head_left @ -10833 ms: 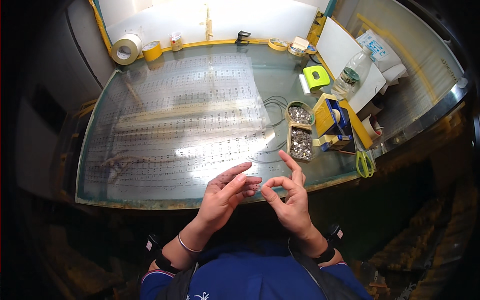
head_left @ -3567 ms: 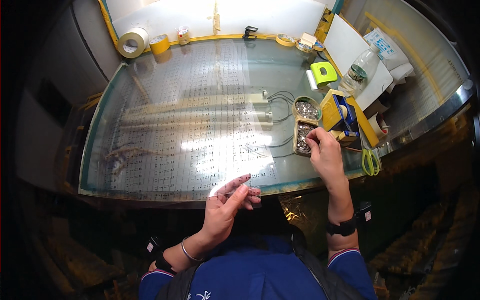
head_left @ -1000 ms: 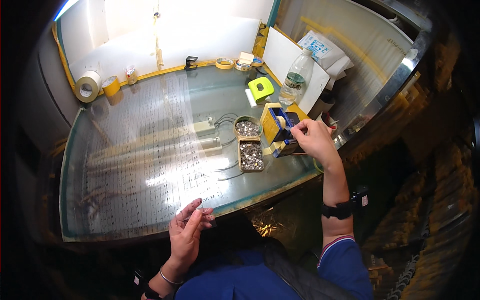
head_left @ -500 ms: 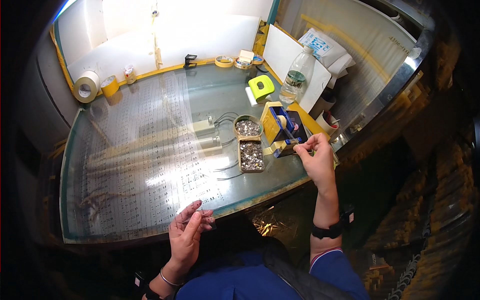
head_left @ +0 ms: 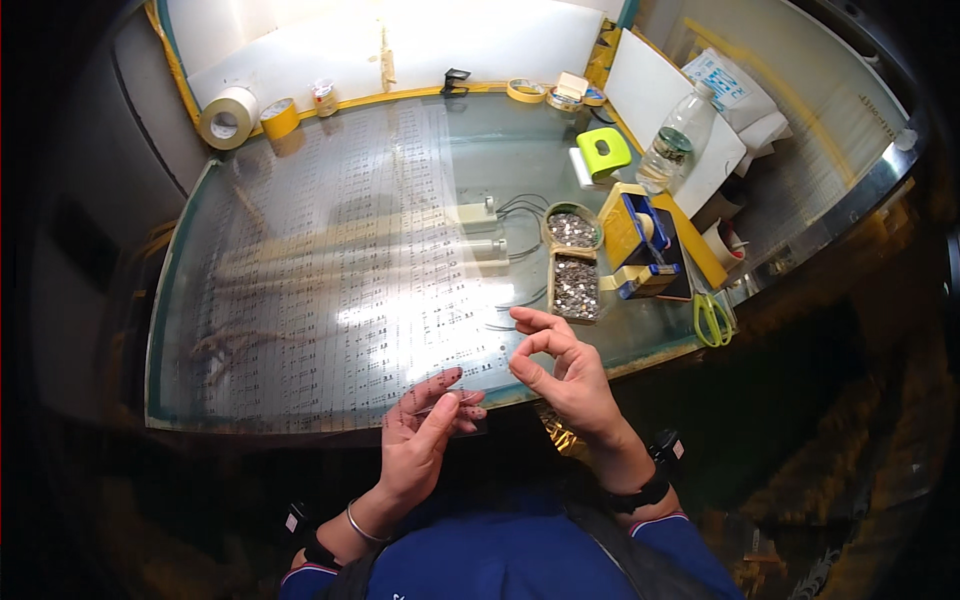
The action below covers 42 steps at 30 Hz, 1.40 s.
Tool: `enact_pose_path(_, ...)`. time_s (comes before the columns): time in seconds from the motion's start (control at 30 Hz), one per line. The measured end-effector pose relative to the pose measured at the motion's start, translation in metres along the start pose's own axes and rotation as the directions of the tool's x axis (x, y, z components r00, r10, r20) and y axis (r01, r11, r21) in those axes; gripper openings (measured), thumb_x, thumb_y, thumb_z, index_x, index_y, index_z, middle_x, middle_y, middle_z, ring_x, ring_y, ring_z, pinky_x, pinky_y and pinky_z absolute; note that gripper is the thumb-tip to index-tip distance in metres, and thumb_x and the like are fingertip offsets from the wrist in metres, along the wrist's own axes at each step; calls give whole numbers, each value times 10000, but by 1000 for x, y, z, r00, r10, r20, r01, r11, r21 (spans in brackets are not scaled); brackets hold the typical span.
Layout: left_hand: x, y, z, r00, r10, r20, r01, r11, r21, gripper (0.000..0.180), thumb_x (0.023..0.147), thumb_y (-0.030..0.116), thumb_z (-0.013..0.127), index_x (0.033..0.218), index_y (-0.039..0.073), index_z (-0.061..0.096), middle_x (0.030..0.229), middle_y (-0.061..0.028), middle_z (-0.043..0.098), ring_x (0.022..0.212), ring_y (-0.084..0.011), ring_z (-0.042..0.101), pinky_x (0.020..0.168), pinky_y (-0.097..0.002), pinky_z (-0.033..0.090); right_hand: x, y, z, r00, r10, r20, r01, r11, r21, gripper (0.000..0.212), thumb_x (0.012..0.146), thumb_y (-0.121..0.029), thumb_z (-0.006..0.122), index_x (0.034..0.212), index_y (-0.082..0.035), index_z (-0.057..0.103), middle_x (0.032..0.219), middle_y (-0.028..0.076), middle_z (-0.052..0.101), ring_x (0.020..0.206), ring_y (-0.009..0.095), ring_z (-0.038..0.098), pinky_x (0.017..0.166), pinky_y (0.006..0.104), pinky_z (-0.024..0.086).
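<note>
My left hand (head_left: 418, 445) is at the table's front edge, its thumb pressing a small clear piece of film (head_left: 474, 420) with dark marks against the fingers. Just to its right, my right hand (head_left: 572, 385) has thumb and index finger pinched together, the other fingers bent loosely. Whatever sits in that pinch is too small or too clear to see. Beneath and beyond the left hand lies a large transparent sheet (head_left: 330, 215) printed with rows of dark marks. A yellow and blue tape dispenser (head_left: 632, 235) stands beyond the right hand, past the tubs.
A round tub (head_left: 573, 229) and a rectangular tub (head_left: 576, 288) hold small shiny pieces. Green-handled scissors (head_left: 712, 320) lie at the right edge. Behind are a lime hole punch (head_left: 604, 153), a plastic bottle (head_left: 675, 145) and tape rolls (head_left: 229, 118). White panels border the glass table (head_left: 500, 130).
My right hand has left the tape dispenser and come down-left, close to my left hand, still pinched. The left hand keeps the film. The view has shifted, so the table appears farther right and higher.
</note>
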<state>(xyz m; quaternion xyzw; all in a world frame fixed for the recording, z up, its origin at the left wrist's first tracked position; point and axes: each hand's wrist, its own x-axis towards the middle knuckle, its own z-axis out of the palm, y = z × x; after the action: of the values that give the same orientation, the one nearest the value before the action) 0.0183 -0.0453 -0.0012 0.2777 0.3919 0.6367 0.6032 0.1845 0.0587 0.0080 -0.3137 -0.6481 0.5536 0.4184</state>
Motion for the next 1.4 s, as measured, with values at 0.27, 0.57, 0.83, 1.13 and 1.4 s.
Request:
enact_pose_path(0.27, -2, 0, -3, 1000, -2, 10, 2, 1000, -4, 307, 931, 93, 459, 1221, -10, 463, 1026, -162, 615, 861, -168, 603, 754, -262, 483, 10, 2, 1, 996, 92, 7, -92, 996, -12, 144, 799, -186, 672, 845, -53, 645, 1189, 140, 503, 1124, 208, 438, 928, 333, 326)
enact_pose_path(0.57, -2, 2, -3, 1000, -7, 17, 7, 1000, 0, 311, 935, 103, 458, 1226, -6, 462, 1030, -160, 613, 865, -160, 598, 763, -264, 477, 12, -3, -1, 989, 142, 39, -139, 987, -85, 109, 825, -123, 646, 865, -28, 614, 1232, 152, 436, 1086, 134, 432, 905, 262, 345)
enact_pose_path(0.83, -1, 0, -3, 1000, -7, 18, 7, 1000, -4, 309, 931, 101, 464, 1221, -4, 469, 1020, -158, 617, 854, -162, 597, 757, -263, 474, 7, 6, 4, 999, -6, -41, -6, 957, -289, 218, 802, -202, 663, 952, -64, 584, 1130, 131, 506, 1107, 202, 443, 860, 332, 375)
enact_pose_path(1.13, -2, -1, -5, 1000, -1, 24, 3, 998, -63, 341, 916, 105, 505, 1219, -44, 457, 1030, -174, 617, 868, -176, 609, 761, -255, 478, 18, -4, 6, 903, 383, 193, -415, 895, 166, 221, 921, -233, 490, 963, -22, 545, 804, 34, 574, 597, 54, 497, 536, 181, 385)
enact_pose_path(1.4, -2, -2, -4, 1000, -16, 12, 17, 1000, -11, 306, 926, 90, 465, 1215, -7, 471, 1010, -157, 618, 851, -173, 603, 749, -264, 475, 9, -2, 20, 976, 212, 45, -199, 959, -203, 324, 934, -242, 443, 773, 14, 556, 555, 46, 521, 502, 115, 501, 494, 270, 419)
